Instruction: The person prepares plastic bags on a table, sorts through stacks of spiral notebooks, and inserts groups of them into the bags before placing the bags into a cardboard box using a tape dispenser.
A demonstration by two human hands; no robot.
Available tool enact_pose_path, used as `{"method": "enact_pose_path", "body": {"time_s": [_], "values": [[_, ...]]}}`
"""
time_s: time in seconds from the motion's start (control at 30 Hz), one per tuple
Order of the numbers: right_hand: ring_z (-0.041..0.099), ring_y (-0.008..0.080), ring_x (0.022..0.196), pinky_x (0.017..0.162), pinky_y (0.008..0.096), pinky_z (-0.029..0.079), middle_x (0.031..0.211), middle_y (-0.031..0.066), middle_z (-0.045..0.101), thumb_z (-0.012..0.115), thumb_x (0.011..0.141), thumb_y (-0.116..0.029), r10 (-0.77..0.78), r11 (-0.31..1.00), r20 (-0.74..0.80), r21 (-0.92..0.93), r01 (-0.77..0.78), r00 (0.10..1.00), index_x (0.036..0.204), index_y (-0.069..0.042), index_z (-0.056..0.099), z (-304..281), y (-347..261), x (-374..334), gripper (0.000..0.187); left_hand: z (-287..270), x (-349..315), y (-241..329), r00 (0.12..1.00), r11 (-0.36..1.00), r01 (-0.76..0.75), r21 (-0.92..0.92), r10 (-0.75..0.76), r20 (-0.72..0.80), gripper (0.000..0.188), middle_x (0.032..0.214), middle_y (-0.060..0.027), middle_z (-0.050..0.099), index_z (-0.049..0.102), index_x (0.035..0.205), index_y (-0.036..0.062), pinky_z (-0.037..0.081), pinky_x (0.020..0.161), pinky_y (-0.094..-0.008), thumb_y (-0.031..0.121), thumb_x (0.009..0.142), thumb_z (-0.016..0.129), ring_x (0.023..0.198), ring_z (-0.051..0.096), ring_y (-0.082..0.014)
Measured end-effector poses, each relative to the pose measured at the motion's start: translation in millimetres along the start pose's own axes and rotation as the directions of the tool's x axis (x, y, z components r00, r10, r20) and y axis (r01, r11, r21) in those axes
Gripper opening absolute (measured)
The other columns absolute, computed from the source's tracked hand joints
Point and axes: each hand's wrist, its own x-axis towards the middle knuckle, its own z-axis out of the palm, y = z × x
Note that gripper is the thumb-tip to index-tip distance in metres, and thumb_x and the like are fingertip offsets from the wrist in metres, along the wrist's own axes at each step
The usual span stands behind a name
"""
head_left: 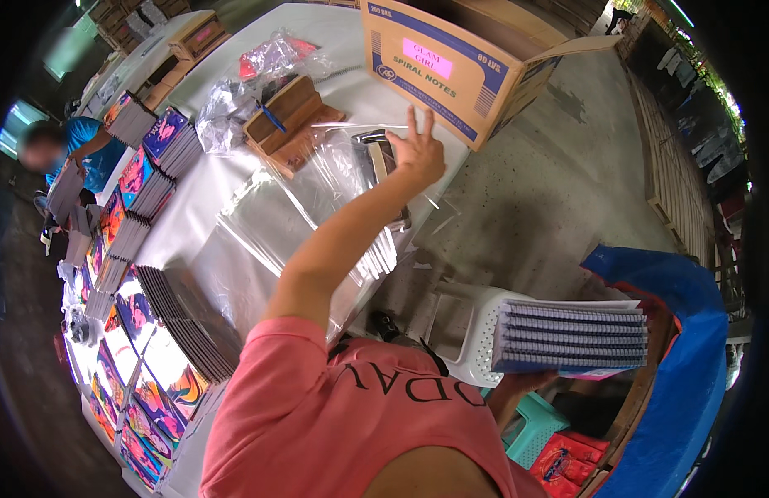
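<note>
Hands apart: right hand (529, 383) grips the blocky notebook stack (571, 332) from below at four o'clock, wire spirals (596, 349) ridging its side; left hand (419, 158) fans out at one o'clock near glossy plastic sleeves (334, 178).

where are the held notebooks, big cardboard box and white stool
Held notebooks (571, 337): head view, spiral-bound edges
Big cardboard box (444, 76): head view, printed side
White stool (481, 334): head view, seat
</note>
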Motion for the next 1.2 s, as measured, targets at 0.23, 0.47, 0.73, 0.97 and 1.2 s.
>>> {"method": "enact_pose_path", "body": {"time_s": [0.23,0.47,0.73,0.97,1.2], "values": [[0.043,0.0319,0.122,0.102,0.0515,0.037,0.134,0.0123,0.045,0.078,0.065,-0.044,0.126,0.992,0.14,-0.012,-0.125,0.982,0.133,-0.007,0.042,-7.1,-1.7,12.6,0.086,18.3,-79.1,-131.2,0.982,0.913,-0.008,-0.408,-0.07,-0.176,0.029,0.131,-0.0183,0.046,0.071,0.087,0.0138,0.05,0.086,-0.0378,0.002,0.061,0.063,0.107,0.057,-0.0303],[0.048,0.0306,0.117,0.098,0.0482,0.043,0.129,0.013,0.048,0.069,0.073,-0.051,0.302,0.947,0.316,0.012,-0.322,0.899,0.134,-0.006,0.038,54.3,45.8,38.1,0.082,62.8,-123.5,-120.3,0.817,0.36,0.429,-0.828,-0.545,0.187,0.075,0.128,-0.0225,0.045,0.034,0.138,0.0235,0.047,0.089,-0.0449,0.051,0.074,0.064,0.108,0.055,-0.0377],[0.049,0.0299,0.116,0.096,0.047,0.044,0.128,0.0131,0.049,0.066,0.075,-0.049,0.332,0.941,0.327,-0.049,-0.335,0.885,0.133,-0.005,0.039,43.4,29.9,43.2,0.078,73.9,-116.9,-101.5,0.507,0.152,0.59,-0.793,-0.834,0.217,0.127,0.147,-0.0226,-0.016,-0.002,0.145,0.0347,0.032,0.101,-0.0568,0.055,0.052,0.083,0.13,0.02,-0.0524],[0.05,0.0293,0.114,0.095,0.0459,0.045,0.127,0.0132,0.05,0.064,0.076,-0.048,0.276,0.961,0.277,-0.069,-0.268,0.92,0.132,-0.005,0.04,15.0,-15.9,42.4,0.075,134.8,-172.8,-162.1,0.604,-0.113,0.547,-0.83,-0.633,0.484,0.105,0.103,-0.0198,0.061,0.023,0.142,0.0143,0.05,0.073,-0.0334,0.018,0.058,0.085,0.087,0.061,-0.0252],[0.051,0.0287,0.113,0.094,0.0448,0.045,0.126,0.0133,0.05,0.062,0.078,-0.047,0.271,0.963,0.258,-0.078,-0.259,0.927,0.131,-0.004,0.041,8.6,-30.6,46.0,0.072,179.5,-342.8,-232.7,0.474,0.192,0.751,-0.632,-0.823,0.313,0.079,0.077,-0.0093,0.064,0.042,0.131,0.0096,0.05,0.07,-0.0355,0.022,0.063,0.08,0.074,0.063,-0.0238]]}}
